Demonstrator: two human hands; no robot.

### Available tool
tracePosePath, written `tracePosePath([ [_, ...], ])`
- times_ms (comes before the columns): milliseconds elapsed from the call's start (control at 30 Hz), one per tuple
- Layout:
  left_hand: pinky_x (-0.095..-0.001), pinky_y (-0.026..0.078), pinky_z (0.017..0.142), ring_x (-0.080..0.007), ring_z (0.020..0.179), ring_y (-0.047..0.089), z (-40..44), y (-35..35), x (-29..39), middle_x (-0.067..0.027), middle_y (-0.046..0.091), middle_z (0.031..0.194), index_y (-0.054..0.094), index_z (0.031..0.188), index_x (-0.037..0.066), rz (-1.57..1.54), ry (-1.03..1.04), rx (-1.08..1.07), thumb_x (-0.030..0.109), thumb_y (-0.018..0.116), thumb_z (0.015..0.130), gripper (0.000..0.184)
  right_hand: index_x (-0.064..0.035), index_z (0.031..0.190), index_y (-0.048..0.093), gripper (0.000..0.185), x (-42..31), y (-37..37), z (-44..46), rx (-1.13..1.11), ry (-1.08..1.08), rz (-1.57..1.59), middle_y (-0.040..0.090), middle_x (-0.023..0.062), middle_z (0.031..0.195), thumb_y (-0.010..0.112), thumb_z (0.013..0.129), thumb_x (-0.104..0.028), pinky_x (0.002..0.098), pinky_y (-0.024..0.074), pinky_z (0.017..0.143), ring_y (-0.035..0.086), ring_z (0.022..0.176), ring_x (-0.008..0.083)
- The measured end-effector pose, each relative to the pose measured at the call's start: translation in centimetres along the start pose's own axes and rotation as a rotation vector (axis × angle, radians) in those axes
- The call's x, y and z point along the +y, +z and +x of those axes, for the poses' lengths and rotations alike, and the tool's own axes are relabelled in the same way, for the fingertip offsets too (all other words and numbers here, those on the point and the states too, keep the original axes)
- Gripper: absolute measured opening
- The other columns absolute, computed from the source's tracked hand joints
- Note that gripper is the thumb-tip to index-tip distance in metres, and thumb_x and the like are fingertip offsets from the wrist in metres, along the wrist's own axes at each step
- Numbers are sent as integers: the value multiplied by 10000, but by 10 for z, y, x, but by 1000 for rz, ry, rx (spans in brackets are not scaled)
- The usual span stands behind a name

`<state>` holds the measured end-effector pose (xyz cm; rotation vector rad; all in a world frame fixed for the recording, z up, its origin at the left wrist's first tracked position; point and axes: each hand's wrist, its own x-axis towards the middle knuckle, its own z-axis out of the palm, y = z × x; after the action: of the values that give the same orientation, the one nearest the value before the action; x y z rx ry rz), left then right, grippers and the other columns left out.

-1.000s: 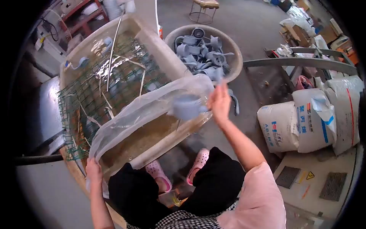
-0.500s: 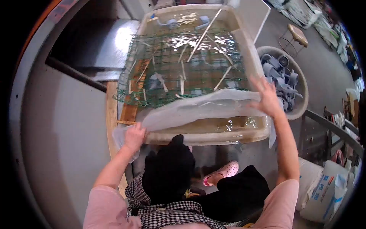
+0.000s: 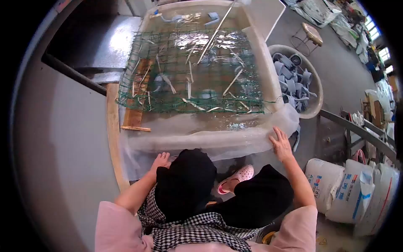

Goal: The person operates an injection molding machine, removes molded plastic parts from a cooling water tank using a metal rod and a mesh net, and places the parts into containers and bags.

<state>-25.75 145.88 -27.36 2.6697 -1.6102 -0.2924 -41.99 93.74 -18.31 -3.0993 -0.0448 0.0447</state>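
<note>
A translucent white sheet lies draped over the near rim of a large tub of water. My left hand is closed on the sheet's lower edge at the near left, beside my knee. Against the sheet at the near right corner, my right hand rests with its fingers apart. A green mesh net stretches over the water, with several white strips tied or lying on it. Grey plastic parts show in the water at the far end.
A wooden board lies along the tub's left side, and a thin white stick slants across the far part. At right stands a round basket of grey parts. Behind it is a stool; white sacks stand near right.
The sheet's near edge has come down from above the water over the tub's front rim. Both hands have moved down and nearer to me.
</note>
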Motion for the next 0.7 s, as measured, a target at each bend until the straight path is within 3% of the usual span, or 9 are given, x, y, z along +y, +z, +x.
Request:
tracePosePath([
  [67,-429,445,770,-350,964,496,5,47,-9,-192,477,1080,603,855,60,-206,-146,-153,214,485,780,207,-89,1055,543,489,-10,-14,3,18,48,0,312,190,1337,577,571,-31,418,264,1023,297,1246,347],
  [133,-444,441,788,-370,951,510,17,-8,6,-205,488,1089,585,895,40,-358,-281,-333,225,471,805,236,-106,1182,494,656,-21,-42,13,85,98,-24,222,207,1391,584,536,-43,439,215,1054,211,1293,377],
  [167,-448,442,782,-377,920,527,12,-5,2,-207,513,1051,576,921,34,-518,-305,-284,236,483,806,251,-106,1182,494,656,-12,-43,13,77,121,-36,222,207,1391,584,536,-43,439,215,1054,211,1293,377],
  [267,-443,447,764,-386,857,562,2,-15,-9,-204,580,920,558,979,29,-944,-305,-149,247,530,799,284,-103,1252,439,664,29,-25,17,532,405,227,297,226,1352,597,609,-62,423,239,1041,242,1278,385],
  [333,-435,452,744,-384,843,566,13,-88,-6,-198,581,919,562,973,37,-862,-285,-185,235,545,792,269,-88,1251,435,621,75,-3,17,627,1114,745,421,225,1268,653,674,-160,393,288,1006,342,1228,368],
  [467,-418,466,679,-373,791,582,45,-147,3,-173,591,878,552,1011,58,-585,-278,-59,210,570,781,276,-67,1160,510,549,114,20,46,524,1043,743,560,201,1093,704,687,-266,372,383,914,513,1050,340],
  [567,-434,463,625,-371,753,590,61,-112,14,-168,594,835,486,1142,75,-552,-250,48,265,585,770,429,-34,1020,574,415,104,-1,60,371,1003,597,607,159,941,715,689,-241,360,447,778,583,853,304],
  [633,-442,460,630,-376,769,588,70,-92,19,-185,593,854,436,1194,77,-463,-277,-84,280,581,769,492,-25,926,594,297,90,-32,59,815,885,565,596,125,808,706,701,-185,345,454,675,577,732,276],
  [700,-449,457,635,-380,784,586,72,-76,20,-203,592,874,387,1246,80,-376,-305,-224,295,576,768,557,-23,909,585,272,61,-43,38,849,848,353,574,113,795,702,701,-152,336,443,644,565,711,258],
])
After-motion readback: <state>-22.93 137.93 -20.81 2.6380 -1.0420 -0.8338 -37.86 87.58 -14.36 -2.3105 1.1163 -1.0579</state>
